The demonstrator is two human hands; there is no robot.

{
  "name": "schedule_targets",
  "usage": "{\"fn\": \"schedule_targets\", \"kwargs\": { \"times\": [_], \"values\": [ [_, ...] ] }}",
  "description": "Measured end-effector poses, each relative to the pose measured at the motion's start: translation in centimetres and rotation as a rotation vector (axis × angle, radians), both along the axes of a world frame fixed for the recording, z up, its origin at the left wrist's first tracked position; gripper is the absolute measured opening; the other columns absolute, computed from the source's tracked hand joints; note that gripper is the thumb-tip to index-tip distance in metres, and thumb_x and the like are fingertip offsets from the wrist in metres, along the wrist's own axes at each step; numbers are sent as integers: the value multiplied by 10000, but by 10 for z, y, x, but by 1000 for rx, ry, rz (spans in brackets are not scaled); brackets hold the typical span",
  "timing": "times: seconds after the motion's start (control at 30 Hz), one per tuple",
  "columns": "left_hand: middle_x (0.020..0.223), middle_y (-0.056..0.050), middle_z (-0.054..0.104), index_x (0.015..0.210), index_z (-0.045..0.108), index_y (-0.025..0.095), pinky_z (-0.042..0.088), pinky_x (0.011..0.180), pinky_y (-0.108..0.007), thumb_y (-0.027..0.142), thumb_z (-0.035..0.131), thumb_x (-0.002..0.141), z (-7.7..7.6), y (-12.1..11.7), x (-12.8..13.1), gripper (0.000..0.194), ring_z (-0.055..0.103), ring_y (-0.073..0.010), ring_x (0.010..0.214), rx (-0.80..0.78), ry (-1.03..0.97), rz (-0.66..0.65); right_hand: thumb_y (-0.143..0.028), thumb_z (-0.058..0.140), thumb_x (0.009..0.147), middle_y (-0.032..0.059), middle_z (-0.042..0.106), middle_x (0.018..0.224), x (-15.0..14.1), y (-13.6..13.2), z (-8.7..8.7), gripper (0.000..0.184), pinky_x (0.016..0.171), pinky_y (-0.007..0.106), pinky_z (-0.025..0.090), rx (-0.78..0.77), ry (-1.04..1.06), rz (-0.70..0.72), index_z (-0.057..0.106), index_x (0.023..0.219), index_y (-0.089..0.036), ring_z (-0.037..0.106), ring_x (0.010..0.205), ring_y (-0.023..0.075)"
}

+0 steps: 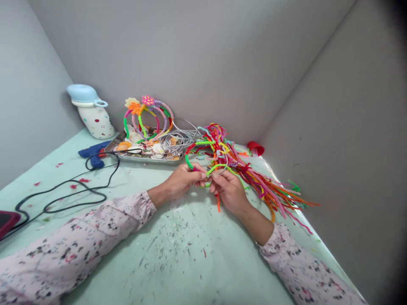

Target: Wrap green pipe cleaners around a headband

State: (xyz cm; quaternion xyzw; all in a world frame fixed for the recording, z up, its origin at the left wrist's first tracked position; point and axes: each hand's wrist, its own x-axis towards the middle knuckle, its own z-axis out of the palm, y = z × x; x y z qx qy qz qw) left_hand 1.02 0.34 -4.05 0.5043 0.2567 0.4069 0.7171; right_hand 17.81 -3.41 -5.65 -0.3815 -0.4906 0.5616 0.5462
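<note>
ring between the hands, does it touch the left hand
Touching: the head view shows the left hand pinching the ring between thumb and fingers.

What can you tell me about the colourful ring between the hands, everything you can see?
The ring is a thin hoop, partly wrapped in fuzzy, pipe-cleaner-like material: green on its left side, red at the upper left, lime green along the top. A bare grey, wire-like stretch shows on the right. It stands roughly upright above the pale green table, in front of the bundle of fuzzy stems. Fingertips of the left hand and right hand pinch its lower part, partly hiding it.
</note>
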Motion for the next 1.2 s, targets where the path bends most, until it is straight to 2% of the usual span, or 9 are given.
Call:
{"fn": "schedule_targets", "kwargs": {
  "times": [0.33, 0.47, 0.57, 0.67, 0.73, 0.83, 0.93, 1.07, 1.2],
  "values": [
    [672, -16, 620, 847, 627, 128, 395, 537, -219, 356, 700, 761, -3, -3, 0, 255, 556, -98, 569, 80, 151, 27, -367, 683, 790, -46, 591, 560, 5, 5, 0, 188, 457, 194, 391, 39, 84, -106, 620, 860, -204, 520, 488, 93],
    [620, 10, 548, 763, 611, 138, 384, 521, -205, 399, 624, 821, -2, -8, -3, 268, 488, -76, 527, 366, 344, 254, -364, 674, 801, -34, 619, 608, 10, 9, -1, 185, 452, 192, 389, 50, 76, -141, 616, 879, -207, 504, 491, 88],
    [880, -32, 601, 912, 643, 153, 439, 560, -205, 336, 606, 837, -1, -11, -3, 200, 544, -72, 598, 565, 381, 422, -377, 667, 804, -24, 636, 671, 12, 9, -2, 194, 452, 195, 400, 75, 9, -141, 628, 893, -209, 517, 507, 88],
    [1109, -86, 570, 1041, 650, 164, 492, 559, -213, 285, 571, 854, 0, -13, 0, 236, 585, -80, 656, 643, 356, 350, -376, 670, 794, 21, 668, 974, 10, 7, 1, 190, 489, 216, 447, 143, -95, -140, 651, 881, -208, 566, 573, 87],
    [1118, -99, 576, 1044, 657, 154, 487, 519, -198, 273, 561, 858, 0, -13, 2, 241, 594, -87, 666, 648, 368, 258, -367, 668, 795, 37, 623, 1163, 9, 5, 4, 171, 524, 240, 477, 184, -165, -128, 662, 864, -210, 574, 581, 80],
    [1022, -86, 614, 991, 668, 134, 441, 448, -177, 288, 547, 869, 2, -14, 3, 231, 582, -73, 584, 576, 391, 140, -356, 654, 805, 41, 605, 1210, 8, 2, 6, 149, 535, 264, 487, 220, -217, -97, 661, 852, -215, 560, 545, 75],
    [842, -46, 648, 968, 669, 125, 393, 429, -160, 283, 566, 863, 3, -15, 3, 216, 543, -55, 517, 474, 366, 78, -349, 647, 813, 34, 640, 1120, 10, 2, 3, 143, 546, 268, 485, 235, -201, -86, 642, 867, -216, 565, 551, 87],
    [573, 22, 584, 936, 668, 115, 339, 404, -155, 280, 611, 835, 3, -15, 4, 202, 464, -44, 430, 386, 321, 66, -358, 634, 833, -32, 625, 642, 14, 7, -6, 184, 533, 240, 448, 204, -108, -121, 609, 946, -214, 550, 528, 114],
    [516, 36, 560, 934, 663, 111, 313, 374, -158, 321, 630, 822, -1, -13, 3, 241, 423, -39, 379, 321, 348, 11, -370, 615, 847, -37, 606, 553, 16, 10, -10, 175, 508, 221, 418, 186, -44, -177, 596, 872, -198, 532, 491, 107]
  ]
}}
